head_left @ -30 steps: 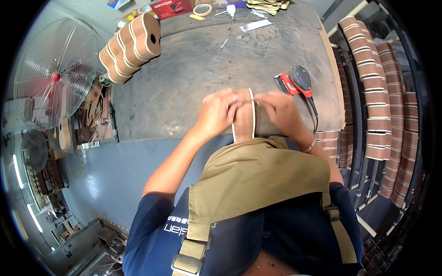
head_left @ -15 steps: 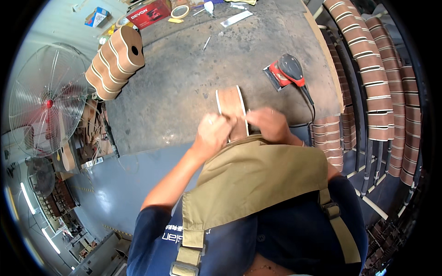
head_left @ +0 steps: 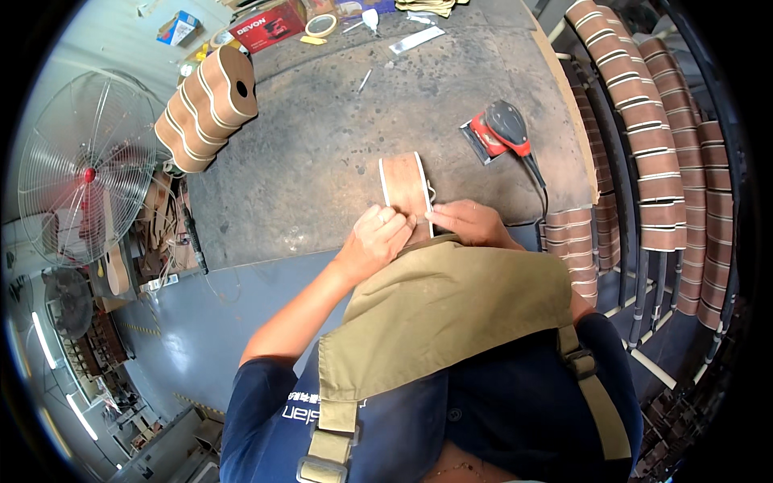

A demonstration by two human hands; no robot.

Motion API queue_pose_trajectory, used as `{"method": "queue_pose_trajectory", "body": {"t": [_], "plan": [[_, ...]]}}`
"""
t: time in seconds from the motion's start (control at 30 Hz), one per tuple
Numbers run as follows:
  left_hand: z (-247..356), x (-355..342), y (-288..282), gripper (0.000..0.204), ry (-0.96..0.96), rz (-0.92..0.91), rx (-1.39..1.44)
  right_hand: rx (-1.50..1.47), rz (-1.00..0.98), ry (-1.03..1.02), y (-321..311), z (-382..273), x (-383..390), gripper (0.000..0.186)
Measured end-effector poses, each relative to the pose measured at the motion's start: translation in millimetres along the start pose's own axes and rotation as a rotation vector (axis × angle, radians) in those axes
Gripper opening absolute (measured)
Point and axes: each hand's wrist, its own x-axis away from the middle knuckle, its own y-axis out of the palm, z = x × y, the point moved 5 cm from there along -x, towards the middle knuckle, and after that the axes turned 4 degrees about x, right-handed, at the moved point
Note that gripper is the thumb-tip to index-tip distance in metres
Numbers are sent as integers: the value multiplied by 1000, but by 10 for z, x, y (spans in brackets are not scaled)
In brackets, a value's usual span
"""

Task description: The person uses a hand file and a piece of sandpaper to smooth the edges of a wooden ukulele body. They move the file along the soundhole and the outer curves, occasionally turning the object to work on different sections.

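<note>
A small wooden instrument body (head_left: 404, 179), like a ukulele's, stands on edge at the near side of the workbench, its curved side up and white binding along both edges. My left hand (head_left: 377, 238) rests over its side with the fingers curled closed; what they hold, if anything, is hidden. At the right-hand binding, my right hand (head_left: 469, 223) has its fingers pressed together, the tips touching the white edge. Anything pinched there is too small to make out. A thin pale loop (head_left: 432, 191) sticks out beside that edge. My apron hides the body's near end.
On the workbench (head_left: 314, 153), a red and black sander (head_left: 499, 131) with a cord lies to the right. Stacked instrument bodies (head_left: 208, 109) stand far left, near a large fan (head_left: 88, 173). A tape roll (head_left: 321, 26) and red box (head_left: 268, 24) sit behind. Racks of bodies (head_left: 644, 121) line the right.
My right hand has come down and in against the right-hand binding, and its motion has slowed. My left hand has shifted slightly right on the body. A pale loop now shows beside the edge.
</note>
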Motion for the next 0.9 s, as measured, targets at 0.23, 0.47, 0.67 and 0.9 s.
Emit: {"method": "queue_pose_trajectory", "body": {"t": [0.23,0.47,0.67,0.9], "plan": [[-530,-538,-194,16,-279,100,-13,9,61,78,-78,509,-626,42],[-280,-265,-205,12,-88,30,41,0,-17,69,-82,133,-390,41],[35,52,-30,18,59,-65,-38,-11,-54,-4,94,56,93,39],[31,184,106,10,-109,-265,270,-355,-304,274,106,-45,266,40]]}}
